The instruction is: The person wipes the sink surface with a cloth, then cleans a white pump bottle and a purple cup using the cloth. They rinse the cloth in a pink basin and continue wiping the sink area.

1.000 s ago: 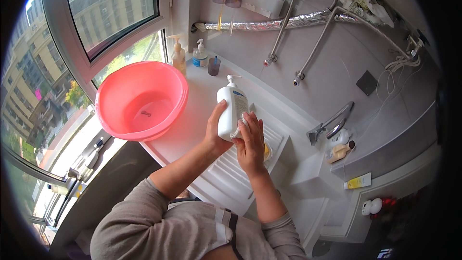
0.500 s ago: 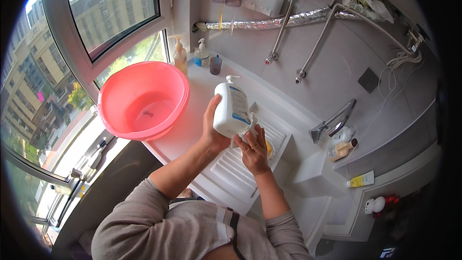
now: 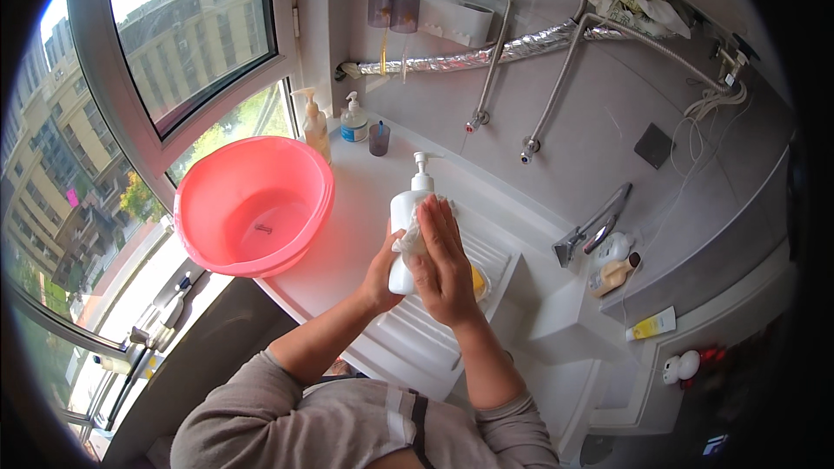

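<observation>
A white pump bottle [image 3: 404,208] is held almost upright over the ribbed white washboard [image 3: 417,339] of the sink. My left hand [image 3: 380,271] grips its left side, low down. On the bottle's other side, my right hand [image 3: 445,260] presses a crumpled white wipe [image 3: 408,241] against the surface, fingers stretched long and close together. Most of the wipe and the bottle's label are covered by that hand. Behind my right wrist, part of a yellow item [image 3: 478,282] shows on the washboard.
A pink basin [image 3: 261,208] stands on the left counter beside the window. Beyond it are two pump bottles [image 3: 354,122] and a dark cup [image 3: 378,139]. The faucet [image 3: 595,226], a beige bottle [image 3: 613,275] and a yellow-white tube [image 3: 651,324] are at right.
The bottle has turned from tilted to nearly upright, its pump now on top. My right hand has moved up from the bottle's base to its side with the wipe.
</observation>
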Demonstrator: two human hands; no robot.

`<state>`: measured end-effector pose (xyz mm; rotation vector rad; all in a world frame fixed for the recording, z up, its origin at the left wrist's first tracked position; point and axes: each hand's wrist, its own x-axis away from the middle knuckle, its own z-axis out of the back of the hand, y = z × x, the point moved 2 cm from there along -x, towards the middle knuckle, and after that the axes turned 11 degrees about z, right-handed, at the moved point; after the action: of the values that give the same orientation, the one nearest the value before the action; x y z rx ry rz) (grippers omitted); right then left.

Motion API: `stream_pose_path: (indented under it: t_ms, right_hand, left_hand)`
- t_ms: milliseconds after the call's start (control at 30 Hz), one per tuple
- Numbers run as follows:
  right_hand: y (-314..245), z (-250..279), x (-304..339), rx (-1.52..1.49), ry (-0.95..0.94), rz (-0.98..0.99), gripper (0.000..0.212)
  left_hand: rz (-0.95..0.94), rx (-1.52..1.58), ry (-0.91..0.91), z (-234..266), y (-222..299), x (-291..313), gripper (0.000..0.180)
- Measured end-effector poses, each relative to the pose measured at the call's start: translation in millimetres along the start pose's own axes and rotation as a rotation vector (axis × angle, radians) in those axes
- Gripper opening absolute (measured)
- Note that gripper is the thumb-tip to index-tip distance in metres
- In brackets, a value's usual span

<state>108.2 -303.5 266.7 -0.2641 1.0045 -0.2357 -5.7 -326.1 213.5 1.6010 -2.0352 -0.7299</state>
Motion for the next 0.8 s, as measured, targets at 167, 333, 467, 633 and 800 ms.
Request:
stream_pose_path:
  t_ms: [167,333,467,633,800]
  right_hand:
    - [8,-4,-5,-0.292,0.225,-0.329,0.067]
    - [23,2,11,-0.549,0.328,-0.611,0.053]
    - [24,3,12,-0.621,0.449,-0.693,0.046]
    - [24,10,12,-0.693,0.35,-0.631,0.042]
    - [33,15,15,-0.46,0.396,-0.678,0.03]
  left_hand:
    - [-0.167,-0.378,-0.035,-11,12,6,0.083]
    - [-0.201,-0.647,-0.095,-12,12,9,0.094]
    - [-0.251,-0.794,-0.179,-4,9,10,0.095]
    - [-0.163,-0.779,-0.229,5,18,12,0.093]
    - [-0.039,-0.643,-0.07,14,5,13,0.079]
